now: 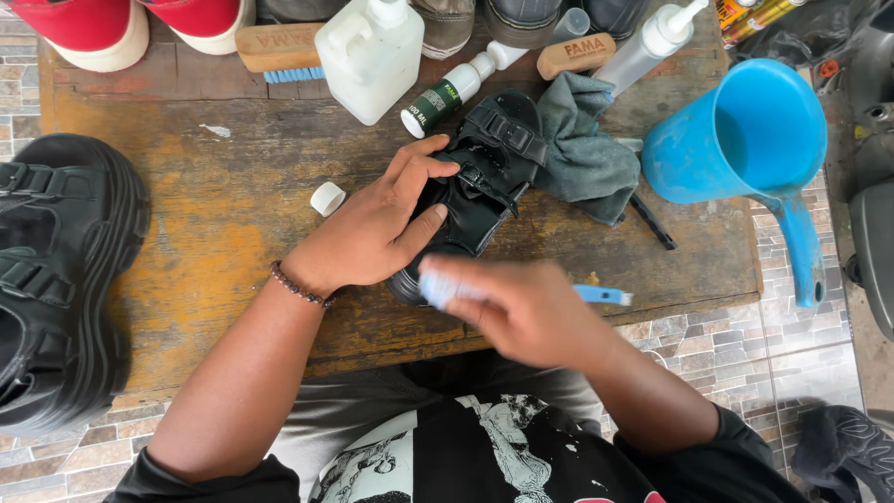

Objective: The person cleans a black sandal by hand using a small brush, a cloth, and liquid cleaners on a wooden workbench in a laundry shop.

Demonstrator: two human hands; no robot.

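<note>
A black strapped sandal (489,163) lies on a worn wooden table (214,196). My left hand (372,228) presses down on the sandal's near end, fingers spread over it. My right hand (526,312) is blurred and holds a small light-blue brush (601,295) with its head at the sandal's near edge. A grey cloth (587,154) lies against the sandal's right side.
A blue plastic scoop (745,140) stands at the right. Behind are a white jug (368,56), a small dark bottle (438,101), a spray bottle (647,47), two wooden brushes (279,47) and red shoes (102,28). A white cap (327,198) lies loose. A second black sandal (56,279) sits left.
</note>
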